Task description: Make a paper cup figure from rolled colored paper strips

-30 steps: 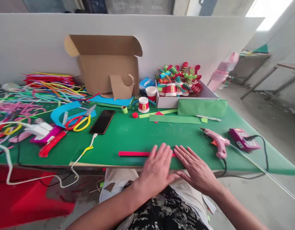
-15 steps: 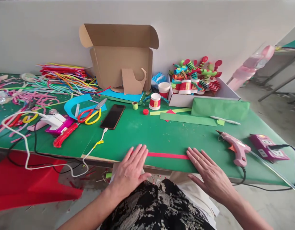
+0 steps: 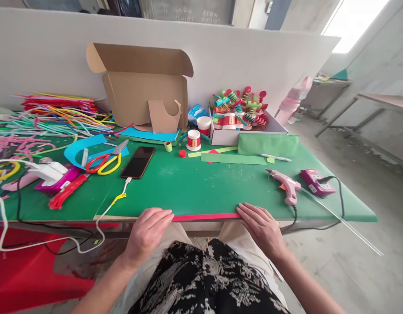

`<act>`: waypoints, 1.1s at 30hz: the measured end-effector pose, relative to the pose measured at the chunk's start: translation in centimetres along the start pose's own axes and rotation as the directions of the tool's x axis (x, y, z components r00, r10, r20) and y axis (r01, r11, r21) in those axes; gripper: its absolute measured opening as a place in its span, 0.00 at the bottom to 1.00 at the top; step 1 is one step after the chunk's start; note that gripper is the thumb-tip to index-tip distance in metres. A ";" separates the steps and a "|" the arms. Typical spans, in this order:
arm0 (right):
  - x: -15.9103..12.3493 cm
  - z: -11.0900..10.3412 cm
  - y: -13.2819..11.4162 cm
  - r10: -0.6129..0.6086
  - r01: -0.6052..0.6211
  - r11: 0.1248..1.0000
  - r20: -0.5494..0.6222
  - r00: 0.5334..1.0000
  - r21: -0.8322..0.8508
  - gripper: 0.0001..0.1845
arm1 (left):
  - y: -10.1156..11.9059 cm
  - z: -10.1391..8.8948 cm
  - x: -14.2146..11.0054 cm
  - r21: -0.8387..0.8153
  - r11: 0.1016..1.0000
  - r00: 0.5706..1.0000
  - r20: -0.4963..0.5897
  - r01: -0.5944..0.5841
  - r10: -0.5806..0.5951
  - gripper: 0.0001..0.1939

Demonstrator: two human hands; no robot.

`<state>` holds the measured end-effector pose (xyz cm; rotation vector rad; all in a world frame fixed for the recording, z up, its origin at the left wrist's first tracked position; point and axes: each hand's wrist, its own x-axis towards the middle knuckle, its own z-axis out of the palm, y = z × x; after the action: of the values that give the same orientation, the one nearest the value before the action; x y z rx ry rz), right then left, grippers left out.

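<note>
Fingers of both hands — slightly curled — touch the red strip's ends.

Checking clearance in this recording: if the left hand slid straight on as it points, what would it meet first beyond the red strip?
From the left hand, the line crosses bare green tabletop and probably meets the long light-green paper strip; bent fingers and unclear depth leave that uncertain.

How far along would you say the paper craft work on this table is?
Apparently done: the cup figures in the white box. In hand: a red paper strip, lying along the table edge between the left hand and right hand. Probably left: the paper cup with coiled arms, standing outside the box, its top bare.
</note>
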<state>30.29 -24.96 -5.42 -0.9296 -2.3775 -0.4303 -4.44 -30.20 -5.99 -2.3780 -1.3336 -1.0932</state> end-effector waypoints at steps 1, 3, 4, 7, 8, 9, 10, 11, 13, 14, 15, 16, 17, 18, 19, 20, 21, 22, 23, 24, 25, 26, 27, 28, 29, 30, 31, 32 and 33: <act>0.0 -0.2 -0.2 0.014 -0.014 1.000 0.000 1.000 -0.002 0.15 | 0.2 -0.3 0.3 -0.024 1.000 1.000 -0.005 0.017 -0.017 0.09; 0.2 -0.7 -0.7 0.054 -0.054 0.998 0.006 0.999 0.013 0.15 | 0.6 -1.2 1.3 -0.082 0.995 0.998 -0.016 0.064 -0.066 0.07; 0.3 -0.9 -1.0 0.082 -0.082 0.996 0.010 0.997 0.029 0.16 | 1.0 -1.7 2.0 -0.108 0.990 0.996 -0.025 0.086 -0.090 0.07; 1.4 -1.9 -2.5 0.210 -0.212 0.971 0.030 0.977 0.113 0.17 | 2.4 -3.4 4.1 -0.129 0.986 0.988 -0.103 0.103 -0.117 0.05; 1.9 -2.2 -3.1 0.262 -0.265 0.952 0.041 0.964 0.155 0.17 | 2.9 -3.9 4.8 -0.121 0.988 0.984 -0.139 0.097 -0.113 0.05; 2.4 -2.4 -3.7 0.313 -0.318 0.926 0.057 0.948 0.204 0.18 | 3.5 -4.4 5.4 -0.111 0.990 0.980 -0.172 0.086 -0.104 0.05; 3.1 -2.7 -4.4 0.358 -0.365 0.895 0.072 0.931 0.258 0.18 | 4.0 -4.9 6.0 -0.099 0.993 0.975 -0.202 0.070 -0.089 0.05; 3.8 -2.9 -5.0 0.391 -0.402 0.862 0.099 0.915 0.308 0.18 | 4.5 -5.4 6.6 -0.088 0.995 0.972 -0.225 0.053 -0.071 0.05; 5.3 -3.5 -5.9 0.429 -0.447 0.797 0.140 0.893 0.405 0.18 | 5.4 -6.2 7.7 -0.074 0.997 0.968 -0.247 0.017 -0.035 0.05; 6.1 -3.8 -6.3 0.433 -0.455 0.765 0.159 0.887 0.456 0.19 | 5.7 -6.5 8.3 -0.073 0.997 0.969 -0.247 0.000 -0.018 0.05; 6.8 -4.2 -6.5 0.429 -0.454 0.728 0.176 0.886 0.514 0.20 | 6.0 -6.9 8.8 -0.077 0.997 0.971 -0.240 -0.014 -0.004 0.05; 7.5 -4.6 -6.6 0.416 -0.447 0.687 0.194 0.888 0.574 0.20 | 6.1 -7.3 9.4 -0.083 0.996 0.974 -0.227 -0.025 0.005 0.06; 8.0 -5.1 -6.7 0.400 -0.434 0.644 0.206 0.893 0.630 0.21 | 6.2 -7.7 9.9 -0.091 0.995 0.978 -0.209 -0.029 0.009 0.06; 8.4 -5.5 -6.8 0.382 -0.418 0.606 0.212 0.899 0.677 0.22 | 6.2 -8.1 10.5 -0.100 0.995 0.983 -0.186 -0.025 0.006 0.07; 8.7 -5.9 -6.8 0.366 -0.402 0.577 0.216 0.905 0.711 0.23 | 6.2 -8.6 11.1 -0.110 0.994 0.987 -0.161 -0.012 -0.006 0.08; 8.9 -6.3 -6.9 0.351 -0.392 0.555 0.222 0.910 0.733 0.22 | 6.1 -9.0 11.6 -0.126 0.992 0.990 -0.136 0.011 -0.028 0.09; 9.0 -6.6 -7.0 0.340 -0.393 0.537 0.235 0.911 0.746 0.22 | 5.9 -9.4 12.1 -0.153 0.987 0.992 -0.111 0.046 -0.064 0.09; 9.1 -6.8 -7.1 0.339 -0.409 0.506 0.261 0.904 0.760 0.22 | 5.8 -9.8 12.6 -0.198 0.975 0.989 -0.090 0.097 -0.117 0.08; 9.1 -6.8 -7.3 0.347 -0.439 0.447 0.301 0.888 0.780 0.22 | 5.7 -10.0 13.1 -0.269 0.950 0.980 -0.073 0.160 -0.186 0.06; 9.1 -6.8 -7.5 0.367 -0.478 0.352 0.351 0.862 0.805 0.23 | 5.7 -10.2 13.4 -0.366 0.902 0.961 -0.062 0.229 -0.269 0.06; 9.2 -6.6 -7.7 0.395 -0.512 0.231 0.401 0.826 0.827 0.25 | 5.8 -10.1 13.7 -0.480 0.827 0.932 -0.053 0.291 -0.359 0.10; 9.3 -6.5 -8.0 0.429 -0.528 0.100 0.442 0.787 0.843 0.26 | 6.0 -9.9 13.9 -0.595 0.729 0.894 -0.037 0.340 -0.447 0.14; 9.4 -6.3 -8.3 0.463 -0.521 -0.021 0.470 0.751 0.853 0.27 | 6.3 -9.4 13.9 -0.692 0.618 0.854 -0.003 0.374 -0.520 0.18; 9.5 -6.0 -8.5 0.492 -0.499 -0.111 0.484 0.724 0.860 0.27 | 6.6 -8.8 13.9 -0.761 0.509 0.822 0.055 0.402 -0.567 0.20; 9.7 -5.8 -8.7 0.514 -0.474 -0.164 0.485 0.708 0.865 0.27 | 7.1 -8.1 13.7 -0.800 0.414 0.798 0.129 0.434 -0.588 0.21; 9.9 -5.7 -8.8 0.531 -0.453 -0.181 0.474 0.702 0.873 0.26 | 7.6 -7.3 13.5 -0.810 0.338 0.784 0.222 0.479 -0.580 0.22; 10.0 -5.5 -8.9 0.544 -0.436 -0.171 0.454 0.706 0.884 0.25 | 8.1 -6.5 13.3 -0.802 0.283 0.770 0.308 0.526 -0.559 0.22; 10.1 -5.3 -8.9 0.553 -0.422 -0.140 0.425 0.717 0.896 0.25 | 8.6 -5.8 13.0 -0.790 0.248 0.757 0.368 0.561 -0.540 0.22; 10.2 -5.2 -8.9 0.563 -0.409 -0.093 0.387 0.730 0.908 0.24 | 9.0 -5.1 12.9 -0.780 0.229 0.746 0.400 0.582 -0.532 0.21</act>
<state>19.75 -28.44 3.93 -0.8801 -1.3313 1.2974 4.30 -29.49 7.98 -2.4899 -2.1264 -2.5111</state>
